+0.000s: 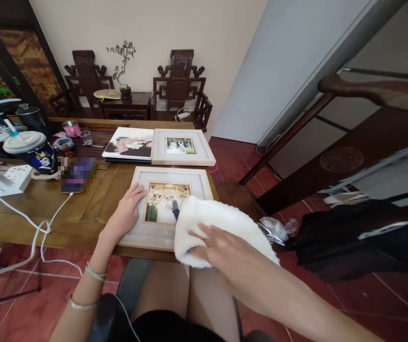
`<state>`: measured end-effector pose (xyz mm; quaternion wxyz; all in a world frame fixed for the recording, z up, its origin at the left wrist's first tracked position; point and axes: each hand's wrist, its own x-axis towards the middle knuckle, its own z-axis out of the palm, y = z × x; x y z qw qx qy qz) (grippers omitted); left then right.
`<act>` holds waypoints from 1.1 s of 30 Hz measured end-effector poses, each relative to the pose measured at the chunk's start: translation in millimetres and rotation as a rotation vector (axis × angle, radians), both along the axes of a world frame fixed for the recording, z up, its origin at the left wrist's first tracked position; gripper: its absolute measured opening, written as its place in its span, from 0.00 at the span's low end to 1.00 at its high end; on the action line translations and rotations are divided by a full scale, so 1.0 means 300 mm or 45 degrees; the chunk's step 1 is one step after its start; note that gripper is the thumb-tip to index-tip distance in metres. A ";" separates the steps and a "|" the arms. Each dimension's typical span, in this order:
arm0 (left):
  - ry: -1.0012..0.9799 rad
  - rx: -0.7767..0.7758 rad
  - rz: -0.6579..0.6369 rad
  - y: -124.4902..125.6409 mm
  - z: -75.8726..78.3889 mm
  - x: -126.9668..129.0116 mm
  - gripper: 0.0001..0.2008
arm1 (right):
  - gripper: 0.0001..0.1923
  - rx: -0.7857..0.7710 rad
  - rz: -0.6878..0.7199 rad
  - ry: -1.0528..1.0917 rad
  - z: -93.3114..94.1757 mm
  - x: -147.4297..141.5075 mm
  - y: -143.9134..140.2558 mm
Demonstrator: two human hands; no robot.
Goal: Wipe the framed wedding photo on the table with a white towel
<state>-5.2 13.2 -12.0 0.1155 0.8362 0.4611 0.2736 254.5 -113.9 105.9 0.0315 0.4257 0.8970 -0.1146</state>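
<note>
tabletop (18,209): long wooden slab, running from the left edge to the near right corner, where the framed pictures lie.
near frame (143,235): pale wooden frame with a wide mat and a colour photo, flat at the tabletop's near right corner, its front edge at the tabletop's edge.
white cloth (221,223): fluffy, bunched, lying over the near frame's right side and hanging past the tabletop's corner.
far frame (182,146): same pale kind, flat, farther back on the tabletop, apart from the near frame.
canvas print (129,143): unframed picture just left of the far frame, touching its side.
right hand (221,244): flat on top of the white cloth, fingers spread and pressed down on it, not curled round it.
left hand (127,209): palm down on the near frame's left border, fingers together and stretched toward the photo, holding nothing.
cup (33,149): dark tumbler with a white lid and straw, left on the tabletop.
power strip (16,178): white, beside the cup, its cables trailing off the front edge.
phone (77,175): flat near the cup, a white cable plugged in.
</note>
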 end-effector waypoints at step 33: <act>0.030 -0.094 0.045 -0.012 0.021 0.012 0.27 | 0.34 -0.100 -0.011 -0.011 -0.038 -0.050 0.047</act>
